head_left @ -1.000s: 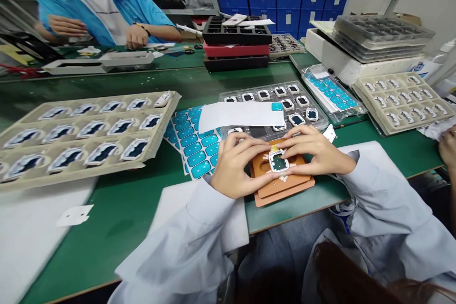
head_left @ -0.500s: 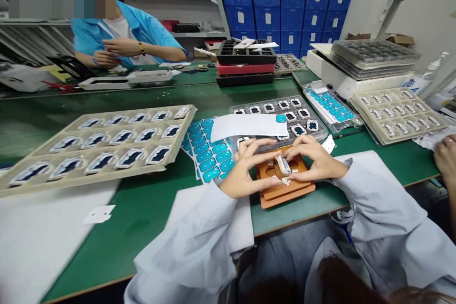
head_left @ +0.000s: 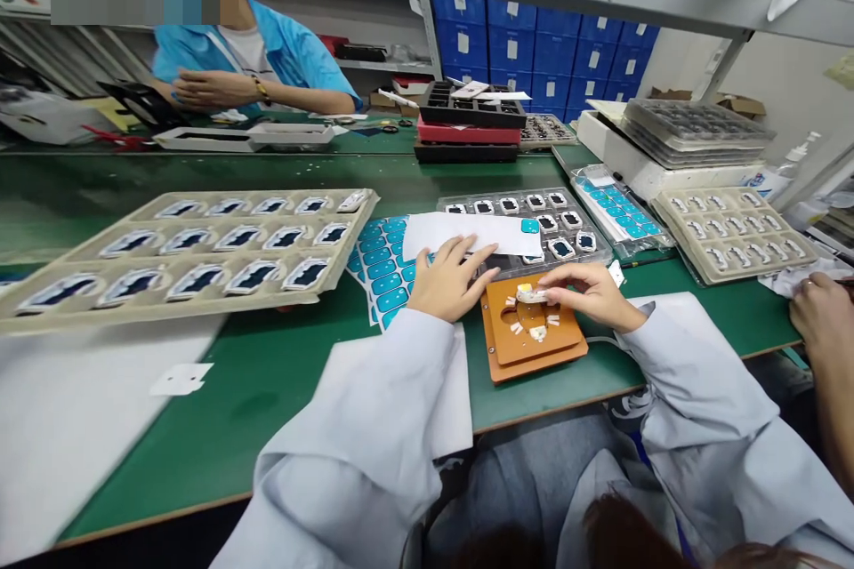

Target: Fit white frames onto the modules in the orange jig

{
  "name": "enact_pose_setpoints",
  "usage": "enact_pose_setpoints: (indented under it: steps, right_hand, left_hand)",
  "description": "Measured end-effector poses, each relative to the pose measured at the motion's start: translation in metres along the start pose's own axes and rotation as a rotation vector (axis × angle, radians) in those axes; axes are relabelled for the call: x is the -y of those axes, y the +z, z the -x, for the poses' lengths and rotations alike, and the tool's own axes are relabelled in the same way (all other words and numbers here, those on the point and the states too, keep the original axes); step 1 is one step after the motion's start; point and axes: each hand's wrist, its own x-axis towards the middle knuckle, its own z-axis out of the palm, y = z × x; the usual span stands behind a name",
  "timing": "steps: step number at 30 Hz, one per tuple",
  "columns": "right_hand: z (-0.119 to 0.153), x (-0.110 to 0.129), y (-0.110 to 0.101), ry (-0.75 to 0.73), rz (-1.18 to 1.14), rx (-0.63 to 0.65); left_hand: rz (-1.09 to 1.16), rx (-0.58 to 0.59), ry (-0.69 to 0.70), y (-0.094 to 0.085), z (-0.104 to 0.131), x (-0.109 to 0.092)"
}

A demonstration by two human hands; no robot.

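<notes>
Over the orange fixture (head_left: 520, 348), the right hand (head_left: 591, 292) pinches a white part (head_left: 528, 293); left of the fixture, the left hand (head_left: 446, 283), fingers spread, overlaps a white strip (head_left: 490, 233).

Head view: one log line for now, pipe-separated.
left hand: open, at white strip | right hand: pinching small white part over orange fixture

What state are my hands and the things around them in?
Left hand: open, spread
Right hand: closed, pinching a white casing
White casing: gripped, over the orange jig
Orange jig: lying flat, white bits on top
White backing strip: bearing one blue sticker
Clear tray: holding casings, partly covered
Left beige tray: loaded with casings
</notes>
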Motion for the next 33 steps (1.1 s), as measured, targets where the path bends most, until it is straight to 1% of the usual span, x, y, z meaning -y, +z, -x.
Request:
enact_pose_setpoints:
  steps: [1,5,7,9,13,15,18,21,24,26,29,33]
  right_hand:
    - [-0.001,0.0,0.001,0.087,-0.107,-0.038]
    - [-0.01,-0.001,0.004,0.394,-0.567,-0.239]
    - [-0.015,-0.004,0.003,0.489,-0.705,-0.299]
    - [-0.018,-0.007,0.0,0.53,-0.751,-0.322]
    - [-0.019,-0.011,-0.003,0.575,-0.784,-0.33]
    - [-0.02,-0.01,-0.004,0.592,-0.794,-0.329]
    - [-0.028,-0.006,-0.005,0.592,-0.799,-0.319]
    - [-0.043,-0.001,-0.001,0.567,-0.801,-0.299]
    - [-0.057,0.001,0.007,0.51,-0.774,-0.278]
    - [-0.061,0.0,0.014,0.482,-0.741,-0.248]
    - [-0.062,-0.006,0.019,0.451,-0.633,-0.176]
    - [-0.064,-0.019,0.017,0.387,-0.413,-0.113]
  left_hand:
    - [-0.016,-0.011,-0.003,0.001,0.001,-0.001]
    - [-0.064,-0.124,-0.045,0.005,0.005,-0.003]
    - [-0.052,-0.163,-0.062,0.007,0.006,-0.002]
    - [-0.011,-0.165,-0.06,0.01,0.005,0.002]
    - [0.007,-0.082,-0.06,0.015,0.004,0.009]
    - [-0.03,-0.082,-0.071,0.015,0.005,0.008]
    - [-0.083,-0.13,-0.054,0.012,0.007,0.004]
    - [-0.148,-0.185,-0.04,0.007,0.008,0.002]
    - [-0.164,-0.271,-0.082,0.003,0.009,0.004]
    - [-0.142,-0.328,-0.124,-0.001,0.01,0.007]
    - [-0.114,-0.366,-0.165,-0.005,0.011,0.008]
    - [-0.088,-0.399,-0.183,-0.007,0.012,0.007]
